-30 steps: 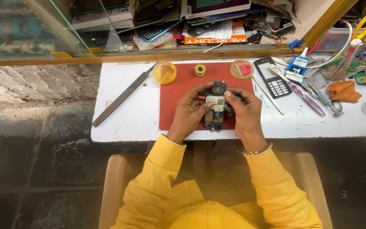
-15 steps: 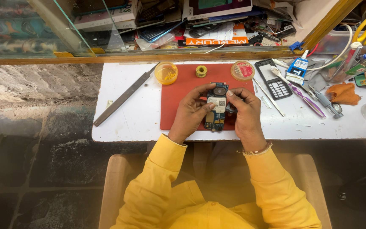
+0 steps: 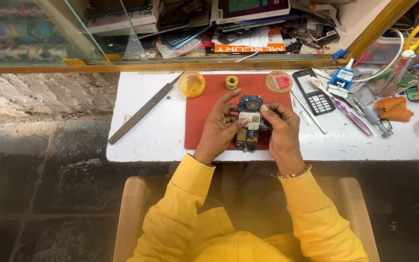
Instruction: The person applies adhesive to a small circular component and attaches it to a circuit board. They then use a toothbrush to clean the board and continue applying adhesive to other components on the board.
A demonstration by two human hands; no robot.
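Blue circuit board, stripped from a phone, is held at centre frame over the red work mat, pinched from both sides. The left hand is closed on the board's left edge, thumb pressed near the white label; the right hand is closed on its right edge, forefinger laid along the top. By the look of it, the board is being inspected or a part on it worked loose with the fingertips. Steady support and a fine tool would be called for next, and the purple-handled tweezers lie right of centre on the white table.

A small yellow tub, a solder spool and a round pink-lidded tin are lined along the mat's upper edge; a long metal file is seen at left, a dark keypad handset at right.

Against the view a second ago, the board is gripped the same way; only the framing is nudged slightly.
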